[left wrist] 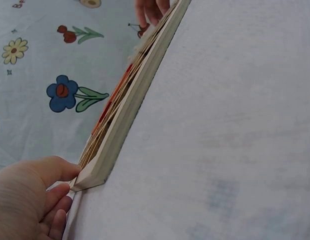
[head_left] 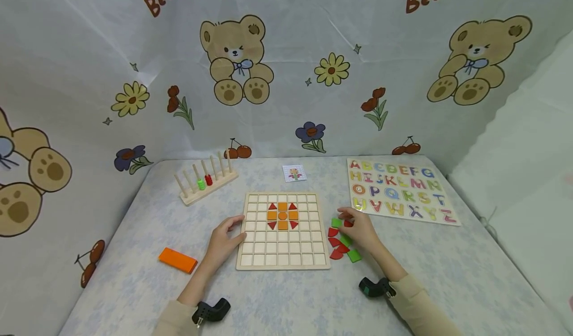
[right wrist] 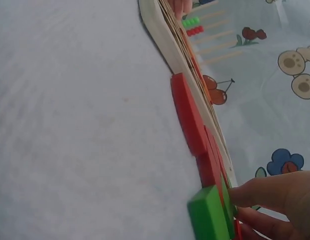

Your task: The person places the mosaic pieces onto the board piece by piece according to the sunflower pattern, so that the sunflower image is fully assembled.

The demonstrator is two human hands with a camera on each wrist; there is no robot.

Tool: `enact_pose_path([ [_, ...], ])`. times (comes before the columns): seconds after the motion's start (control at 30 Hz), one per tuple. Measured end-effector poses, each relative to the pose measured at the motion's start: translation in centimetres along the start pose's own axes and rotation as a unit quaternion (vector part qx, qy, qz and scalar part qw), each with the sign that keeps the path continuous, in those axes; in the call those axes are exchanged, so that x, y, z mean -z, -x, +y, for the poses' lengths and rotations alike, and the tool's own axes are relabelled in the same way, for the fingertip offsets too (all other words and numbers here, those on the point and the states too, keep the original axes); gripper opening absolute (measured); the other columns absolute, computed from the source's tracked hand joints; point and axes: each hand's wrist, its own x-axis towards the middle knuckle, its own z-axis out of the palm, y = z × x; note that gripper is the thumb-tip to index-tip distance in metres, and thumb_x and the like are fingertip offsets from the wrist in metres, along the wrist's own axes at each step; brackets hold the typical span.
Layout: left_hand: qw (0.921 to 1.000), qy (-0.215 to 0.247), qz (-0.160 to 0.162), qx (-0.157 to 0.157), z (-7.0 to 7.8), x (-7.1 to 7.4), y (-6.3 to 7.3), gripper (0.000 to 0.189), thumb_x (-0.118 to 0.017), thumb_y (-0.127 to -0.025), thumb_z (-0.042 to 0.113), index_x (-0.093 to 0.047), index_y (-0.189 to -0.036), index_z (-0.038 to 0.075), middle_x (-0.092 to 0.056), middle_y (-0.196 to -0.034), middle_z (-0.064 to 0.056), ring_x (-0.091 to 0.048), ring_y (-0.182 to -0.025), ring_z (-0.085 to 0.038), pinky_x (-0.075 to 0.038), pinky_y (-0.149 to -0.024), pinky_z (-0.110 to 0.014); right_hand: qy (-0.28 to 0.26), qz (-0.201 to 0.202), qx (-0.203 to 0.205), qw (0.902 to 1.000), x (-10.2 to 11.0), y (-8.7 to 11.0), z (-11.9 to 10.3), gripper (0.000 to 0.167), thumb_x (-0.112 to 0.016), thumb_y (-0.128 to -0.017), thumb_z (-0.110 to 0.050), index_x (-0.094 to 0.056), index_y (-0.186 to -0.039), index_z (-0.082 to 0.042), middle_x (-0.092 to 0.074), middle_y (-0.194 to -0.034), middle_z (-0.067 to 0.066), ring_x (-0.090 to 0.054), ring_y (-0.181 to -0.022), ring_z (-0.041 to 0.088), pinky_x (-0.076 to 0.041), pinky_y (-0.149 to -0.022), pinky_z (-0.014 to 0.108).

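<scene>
A square wooden grid board lies in the middle of the table, with orange squares, an orange circle and red triangles forming a pattern in its cells. My left hand touches the board's left edge with thumb and fingertips; its thumb is at the frame edge in the left wrist view. At the board's right side lies a loose group of red rounded pieces and green squares. My right hand is over this group, fingers spread around a red piece; whether they touch it is unclear.
A small pattern card lies behind the board. At the back left stands a wooden peg rack with green and red beads. An alphabet board occupies the back right. Orange strips lie left of my left hand.
</scene>
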Motion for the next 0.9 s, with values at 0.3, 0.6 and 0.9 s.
enact_pose_path([
  [0.3,1.0000,0.006,-0.004,0.000,0.0,0.2,0.1,0.048,-0.071,-0.089,0.004,-0.059,-0.135,0.004,-0.061,-0.136,-0.014,-0.054,-0.128,-0.030,-0.040,-0.105,-0.047,-0.027,0.022,0.014,0.9993,-0.7,-0.2,-1.1,0.043,-0.076,-0.080,0.003,-0.065,-0.121,0.004,-0.070,-0.102,0.017,-0.062,-0.094,0.029,-0.053,-0.080,0.035],
  [0.6,1.0000,0.007,-0.002,0.003,-0.1,0.3,0.1,0.047,-0.071,-0.088,0.004,-0.060,-0.134,0.004,-0.061,-0.136,-0.013,-0.054,-0.128,-0.029,-0.040,-0.105,-0.047,-0.069,-0.032,0.081,0.9938,-5.2,-0.1,-6.5,0.040,-0.075,-0.081,0.001,-0.066,-0.120,0.004,-0.071,-0.101,0.013,-0.064,-0.095,0.030,-0.052,-0.085,0.041],
  [0.9,1.0000,0.003,-0.005,0.002,-0.4,0.1,-0.1,0.047,-0.072,-0.088,0.005,-0.061,-0.134,0.007,-0.061,-0.137,-0.010,-0.054,-0.129,-0.027,-0.041,-0.105,-0.045,-0.095,-0.090,0.088,0.9875,-8.6,0.4,-9.3,0.042,-0.073,-0.081,0.006,-0.066,-0.121,0.003,-0.068,-0.113,0.016,-0.065,-0.104,0.029,-0.055,-0.090,0.041],
])
